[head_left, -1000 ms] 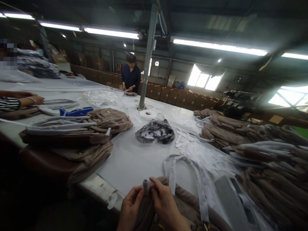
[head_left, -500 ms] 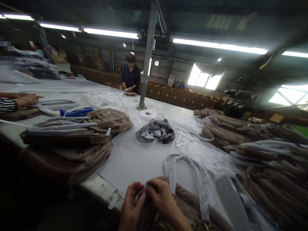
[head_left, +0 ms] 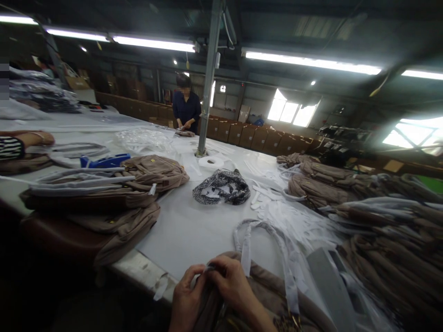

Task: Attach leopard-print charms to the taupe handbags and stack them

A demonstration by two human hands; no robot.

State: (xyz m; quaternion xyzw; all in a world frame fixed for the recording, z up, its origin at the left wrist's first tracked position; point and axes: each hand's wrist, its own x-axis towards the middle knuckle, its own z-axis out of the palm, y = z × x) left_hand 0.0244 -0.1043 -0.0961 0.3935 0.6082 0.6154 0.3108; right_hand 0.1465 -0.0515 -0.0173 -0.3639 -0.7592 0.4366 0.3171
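Both hands closed in a pinch, fingertips meeting. Left hand (head_left: 187,299) and right hand (head_left: 232,287) nip a small pale tab (head_left: 210,267) at the top edge of a tan bag (head_left: 273,295); what the tab is cannot be told.

The bag lies at the near edge of the white table (head_left: 194,230), bottom centre of the view. Its white-wrapped handles (head_left: 265,233) arch up just beyond the right hand.

- Left: stack of tan bags (head_left: 104,203), with a blue object (head_left: 104,161) behind it.
- Right: long pile of bags (head_left: 380,221).
- Between the two: loose white strips (head_left: 287,214), a black-and-white patterned bundle (head_left: 221,186) and a white tape roll (head_left: 211,161) by a steel post (head_left: 207,83).
- Far side of the table: a person in a dark top (head_left: 187,107).
- Far left: a striped sleeve (head_left: 12,147).
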